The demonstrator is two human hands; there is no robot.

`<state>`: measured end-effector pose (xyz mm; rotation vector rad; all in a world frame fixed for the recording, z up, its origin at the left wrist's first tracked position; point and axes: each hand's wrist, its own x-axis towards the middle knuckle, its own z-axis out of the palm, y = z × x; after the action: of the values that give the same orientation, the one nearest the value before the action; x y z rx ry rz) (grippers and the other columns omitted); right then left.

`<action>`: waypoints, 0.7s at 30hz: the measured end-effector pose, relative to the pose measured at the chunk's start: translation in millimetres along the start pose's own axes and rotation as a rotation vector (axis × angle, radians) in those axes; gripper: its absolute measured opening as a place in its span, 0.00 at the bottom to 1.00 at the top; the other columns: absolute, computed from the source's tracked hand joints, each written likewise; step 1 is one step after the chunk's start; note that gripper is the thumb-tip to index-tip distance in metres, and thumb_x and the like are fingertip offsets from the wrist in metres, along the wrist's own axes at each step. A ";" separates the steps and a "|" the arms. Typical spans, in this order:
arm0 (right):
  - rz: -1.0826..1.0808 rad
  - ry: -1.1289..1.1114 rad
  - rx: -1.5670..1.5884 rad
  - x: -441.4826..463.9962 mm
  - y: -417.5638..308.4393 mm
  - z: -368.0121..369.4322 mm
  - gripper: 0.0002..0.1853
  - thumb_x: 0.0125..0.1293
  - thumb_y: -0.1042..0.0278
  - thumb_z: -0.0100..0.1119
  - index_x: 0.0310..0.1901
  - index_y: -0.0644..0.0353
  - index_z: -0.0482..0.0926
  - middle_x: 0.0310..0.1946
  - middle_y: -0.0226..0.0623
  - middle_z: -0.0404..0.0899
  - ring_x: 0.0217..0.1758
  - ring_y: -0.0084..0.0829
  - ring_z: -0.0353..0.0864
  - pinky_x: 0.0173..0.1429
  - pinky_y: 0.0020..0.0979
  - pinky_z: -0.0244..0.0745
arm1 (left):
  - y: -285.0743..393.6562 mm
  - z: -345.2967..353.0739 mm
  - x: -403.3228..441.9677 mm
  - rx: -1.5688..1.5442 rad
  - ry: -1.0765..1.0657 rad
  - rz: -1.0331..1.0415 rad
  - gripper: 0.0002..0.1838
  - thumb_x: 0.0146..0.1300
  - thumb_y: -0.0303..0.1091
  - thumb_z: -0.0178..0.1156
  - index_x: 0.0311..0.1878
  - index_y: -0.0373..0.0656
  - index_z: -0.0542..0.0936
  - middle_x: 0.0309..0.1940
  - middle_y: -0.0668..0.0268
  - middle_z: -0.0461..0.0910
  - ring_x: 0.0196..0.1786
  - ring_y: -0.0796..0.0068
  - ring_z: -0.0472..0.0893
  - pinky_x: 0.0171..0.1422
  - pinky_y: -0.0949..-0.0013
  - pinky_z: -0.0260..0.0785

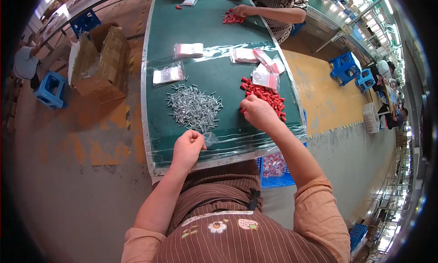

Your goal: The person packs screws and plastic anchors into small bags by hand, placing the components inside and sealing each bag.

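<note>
A heap of small grey metal pins (194, 107) lies on the green table, left of a pile of red caps (271, 101). Below the pins, near the table's front edge, my left hand (188, 148) is closed on a small clear plastic bag (210, 139). My right hand (258, 111) rests at the left side of the red pile, its fingers bent and pressed together; what they hold is hidden. Stacks of clear bags with red strips (265, 77) touch the top of the red pile. More bags (169, 74) lie above the pins.
Across the table (210, 30), another person's hand (244, 10) is at a smaller red heap (233, 17). A blue basket (276, 181) with filled bags stands below the front edge. Left are a cardboard box (104, 67) and a blue stool (51, 89).
</note>
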<state>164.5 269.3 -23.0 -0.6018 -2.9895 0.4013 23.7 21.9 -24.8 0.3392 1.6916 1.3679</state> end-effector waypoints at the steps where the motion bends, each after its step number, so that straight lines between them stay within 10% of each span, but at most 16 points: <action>1: 0.003 0.007 0.017 0.3 -1.4 0.7 0.07 0.59 0.72 0.59 0.40 0.58 0.79 0.40 0.47 0.77 0.45 0.50 0.82 0.50 0.46 0.78 | 0.1 1.9 0.8 -0.004 -0.004 0.005 0.05 0.68 0.31 0.59 0.38 0.40 0.77 0.26 0.71 0.79 0.24 0.88 0.68 0.23 0.79 0.55; 13: 0.013 -0.031 0.037 -0.7 -27.1 -0.8 0.07 0.58 0.74 0.56 0.39 0.60 0.78 0.38 0.51 0.76 0.38 0.54 0.81 0.45 0.48 0.79 | -6.2 7.5 6.3 0.126 0.020 0.114 0.06 0.66 0.30 0.60 0.36 0.36 0.78 0.25 0.66 0.82 0.30 0.81 0.80 0.36 0.73 0.71; 21: 0.054 -0.211 1.133 -20.6 -87.9 -23.8 0.09 0.65 0.82 0.62 0.46 0.65 0.77 0.37 0.24 0.77 0.40 0.11 0.75 0.45 0.19 0.74 | -3.4 24.1 7.7 0.344 0.090 0.284 0.07 0.63 0.31 0.62 0.37 0.37 0.78 0.27 0.58 0.83 0.30 0.63 0.83 0.37 0.64 0.73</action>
<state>153.5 188.9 23.1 -0.4866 -2.2865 2.0011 39.1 41.3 -30.8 0.7469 2.0154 1.3025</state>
